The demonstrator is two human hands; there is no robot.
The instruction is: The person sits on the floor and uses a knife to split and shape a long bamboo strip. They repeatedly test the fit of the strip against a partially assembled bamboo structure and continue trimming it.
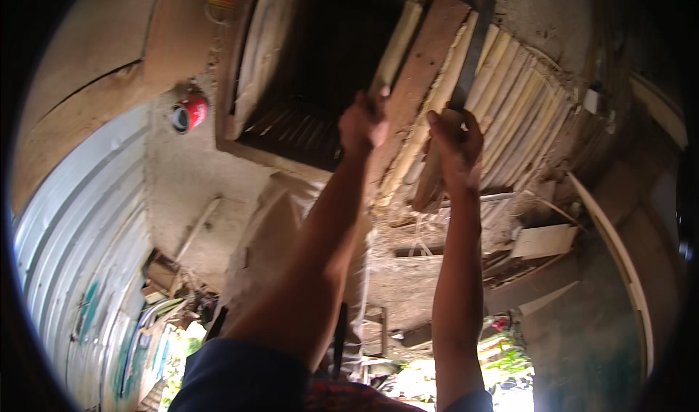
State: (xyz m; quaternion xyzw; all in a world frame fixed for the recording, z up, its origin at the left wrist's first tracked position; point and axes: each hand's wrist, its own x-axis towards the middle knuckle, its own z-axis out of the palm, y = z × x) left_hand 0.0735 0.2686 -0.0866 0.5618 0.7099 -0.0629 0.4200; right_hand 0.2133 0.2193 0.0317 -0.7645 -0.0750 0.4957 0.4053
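Observation:
My left hand (362, 123) is closed at the right side of a dark wooden box opening (244, 136), its fingers curled around the lower part of a pale wooden strip (399, 46). What lies inside the fist is partly hidden. To the right, my right hand (459, 146) grips a long, flat, dark metal blade with a wooden handle (472, 59). The blade points up and away, and the handle's thick end sticks out below my fingers. Behind it runs a row of pale wooden slats (510, 95), beside a broad reddish-brown board (422, 69).
A red can (191, 113) lies left of the box. Corrugated metal sheeting (87, 244) stands at the left. Pale cloth or sacking (266, 226) hangs below the box. At the right are a leaning thin board (615, 244) and a pale flat scrap (544, 241).

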